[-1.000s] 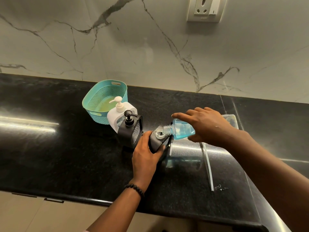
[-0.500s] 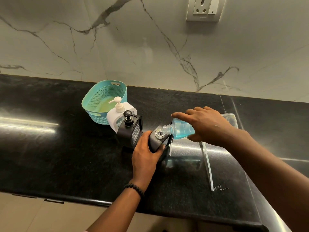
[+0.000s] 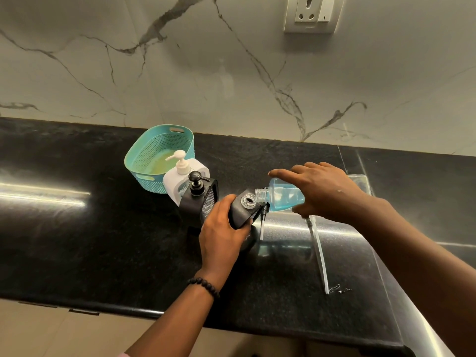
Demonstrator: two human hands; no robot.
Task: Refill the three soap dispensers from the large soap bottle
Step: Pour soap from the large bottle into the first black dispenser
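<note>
**While one hand is steadying an open dispenser, the other is tipping the blue soap bottle toward it**

Nearest the camera, the left hand [image 3: 221,235], with a bead bracelet [image 3: 203,286] on its wrist, is gripping a black soap dispenser [image 3: 243,211]; its fingers are curled round the body, which is leaning to the right. The dispenser's round neck [image 3: 248,200] is open, with no pump fitted.

Just beyond, the right hand [image 3: 319,189] is holding the large soap bottle [image 3: 282,194] from above, fingers wrapped over it and the forefinger lying straight along the top. The bottle is lying almost level, blue liquid pooled low inside, its threaded mouth just beside the dispenser's neck. No stream is visible between them.

To do this step well, the person probably needs to bring the bottle's mouth directly over the opening, raise the bottle's base slowly, and keep the dispenser firmly held so soap does not run down its side.

A clear pump tube [image 3: 318,253] is lying on the black counter [image 3: 103,240] to the right, partly under the right arm. Behind the held dispenser are standing a second black dispenser [image 3: 198,197] with its pump on, then a white dispenser [image 3: 184,171] touching it, then a teal perforated basket [image 3: 159,153].

Farthest back, a white marble wall [image 3: 231,73] with grey veins is rising behind the counter, with a socket and switch plate [image 3: 313,12] at the upper right.
</note>
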